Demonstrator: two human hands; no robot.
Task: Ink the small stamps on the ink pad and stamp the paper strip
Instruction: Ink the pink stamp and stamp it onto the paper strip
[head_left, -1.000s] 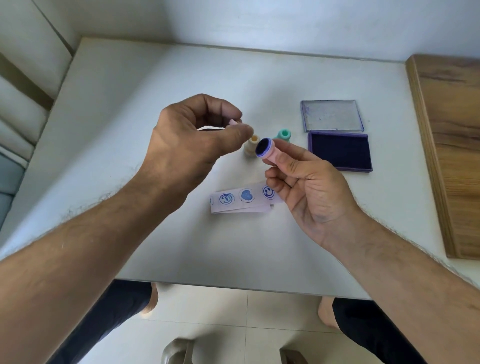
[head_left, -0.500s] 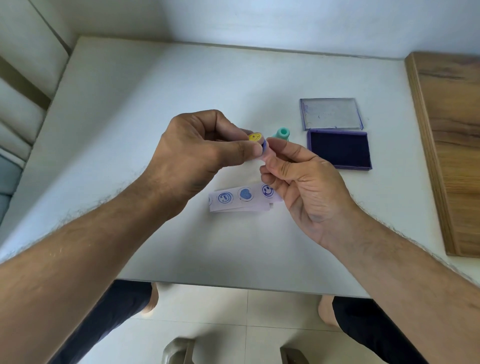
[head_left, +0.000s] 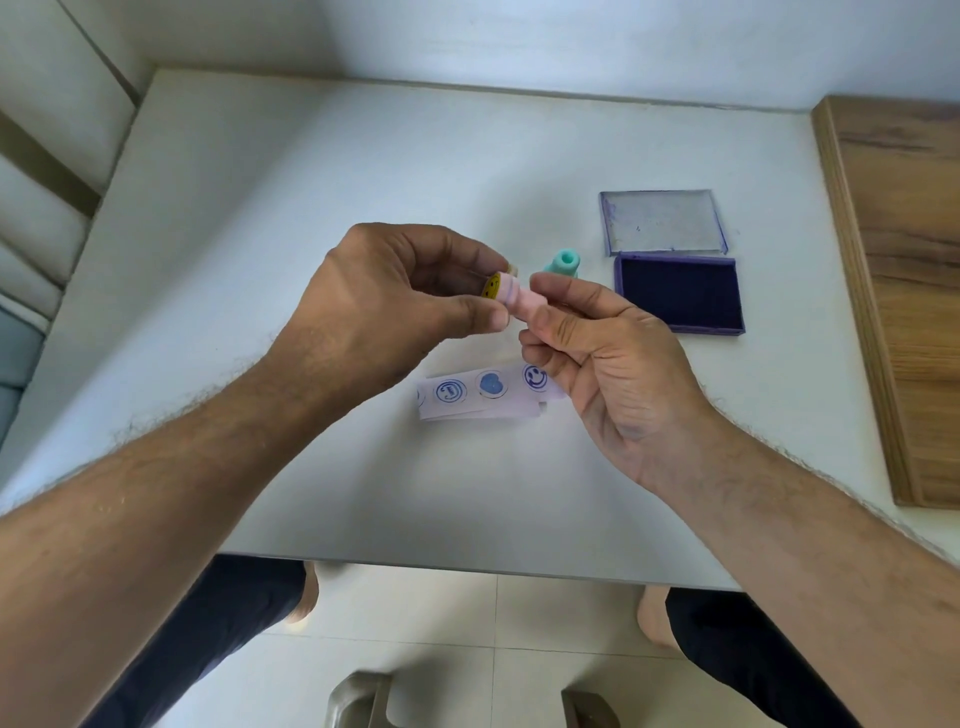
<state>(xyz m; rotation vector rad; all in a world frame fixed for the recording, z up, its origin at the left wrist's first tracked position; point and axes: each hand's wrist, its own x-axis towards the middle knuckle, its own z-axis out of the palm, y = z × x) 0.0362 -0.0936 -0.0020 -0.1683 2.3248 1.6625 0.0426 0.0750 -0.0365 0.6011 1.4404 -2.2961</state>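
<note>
My right hand (head_left: 613, 364) pinches a small pink stamp (head_left: 525, 301) above the table, lying sideways. My left hand (head_left: 384, 312) grips the stamp's cap (head_left: 500, 287), pink with a yellow smiley end, and the cap sits over the stamp's face. Below my hands lies the white paper strip (head_left: 483, 395) with three blue round prints showing; its right end is under my right hand. The open dark blue ink pad (head_left: 679, 292) lies to the right. A teal stamp (head_left: 562, 262) stands upright behind my fingers. A beige stamp (head_left: 513, 269) is mostly hidden by my left fingers.
The ink pad's clear lid (head_left: 662, 221) lies just behind the pad. A wooden board (head_left: 904, 291) runs along the right edge of the white table (head_left: 291, 176). Cushioned seating is at the far left. My knees show under the table's front edge.
My left hand brought the cap to the right onto the inked face of the pink stamp. The stamp face, visible before, is now covered. The beige stamp is now hidden behind my fingers.
</note>
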